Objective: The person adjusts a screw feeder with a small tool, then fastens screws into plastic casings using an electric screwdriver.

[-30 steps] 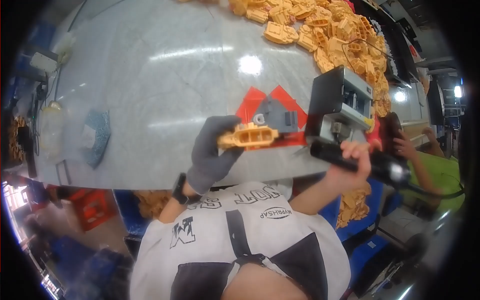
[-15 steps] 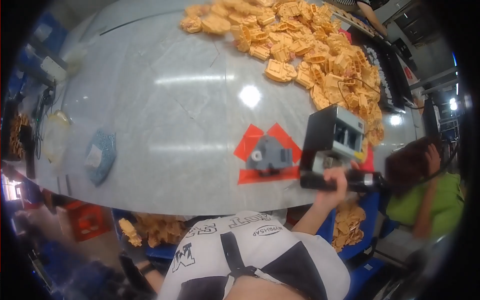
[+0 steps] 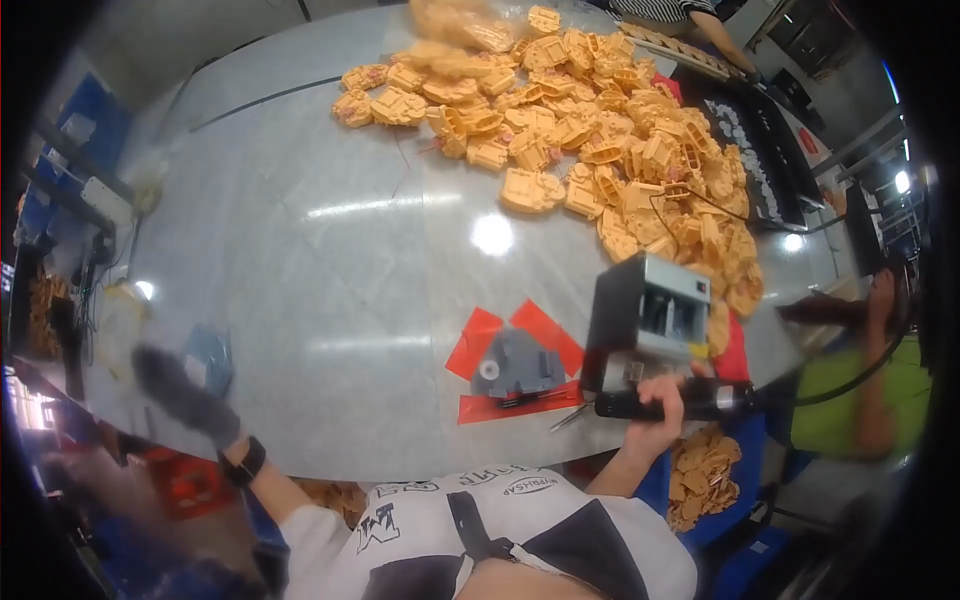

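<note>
My right hand [image 3: 661,405] is wrapped round a black electric screwdriver [image 3: 722,398], its thin bit pointing left, low over the table's near edge. Just beyond it stands a black and silver screw feeder box [image 3: 647,318]. Left of the bit, a grey fixture block [image 3: 519,364] sits among strips of red tape [image 3: 552,337] on the tabletop. My left hand [image 3: 185,392], in a dark grey glove, is over the table's left side. It is blurred, but looks stretched out with nothing visible in it. A blue bag [image 3: 207,358] lies beside it.
A large heap of yellow-orange plastic parts [image 3: 610,130] covers the back right of the grey table [image 3: 300,270]. Blue bins with more parts [image 3: 704,478] stand below the near edge. A co-worker in green [image 3: 850,400] is at the right; another person's arm [image 3: 722,38] reaches in at the back.
My left hand has risen from below the table edge, where a yellow-orange part was beside it, to over the tabletop. My right hand still holds the screwdriver. The view has shifted.
</note>
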Tool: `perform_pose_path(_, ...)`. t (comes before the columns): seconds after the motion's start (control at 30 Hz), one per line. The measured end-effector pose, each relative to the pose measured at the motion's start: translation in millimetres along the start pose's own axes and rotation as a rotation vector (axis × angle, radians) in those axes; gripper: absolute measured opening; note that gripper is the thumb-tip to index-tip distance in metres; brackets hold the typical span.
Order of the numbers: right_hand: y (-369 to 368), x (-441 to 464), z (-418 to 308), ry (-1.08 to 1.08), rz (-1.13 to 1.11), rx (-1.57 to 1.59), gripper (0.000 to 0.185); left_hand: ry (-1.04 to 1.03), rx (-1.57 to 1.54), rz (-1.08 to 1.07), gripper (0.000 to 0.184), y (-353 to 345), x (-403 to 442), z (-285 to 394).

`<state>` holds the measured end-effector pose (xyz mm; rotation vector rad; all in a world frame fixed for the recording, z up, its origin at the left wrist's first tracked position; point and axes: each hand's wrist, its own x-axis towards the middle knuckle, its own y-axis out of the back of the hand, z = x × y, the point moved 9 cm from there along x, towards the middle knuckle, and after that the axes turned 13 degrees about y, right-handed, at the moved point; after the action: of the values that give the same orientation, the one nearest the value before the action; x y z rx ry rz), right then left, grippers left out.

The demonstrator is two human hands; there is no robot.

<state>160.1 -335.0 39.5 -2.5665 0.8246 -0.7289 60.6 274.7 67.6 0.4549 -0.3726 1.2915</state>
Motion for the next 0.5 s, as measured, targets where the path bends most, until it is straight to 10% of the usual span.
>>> perform_pose_path(0.1, 9, -1, 4, -0.022, 0.032, 0.027, 0.049, -0.158, 0.035, -0.553, 0.054, -185, -34, 79)
perform_pose_path(0.2, 10, -2, -3, 0.0, 0.046, 0.044, 0.049, -0.625, -0.045, -0.692, 0.067, -309, -88, 142)
perform_pose_path(0.3, 7, -4, -16, 0.01, 0.057, 0.059, 0.049, -0.624, 0.451, -0.766, 0.073, -442, -114, 102)
perform_pose_path(0.5, 59, -6, -40, 0.138, 0.16, -0.078, 0.046, -0.518, 0.467, -0.917, 0.043, -454, -133, 67)
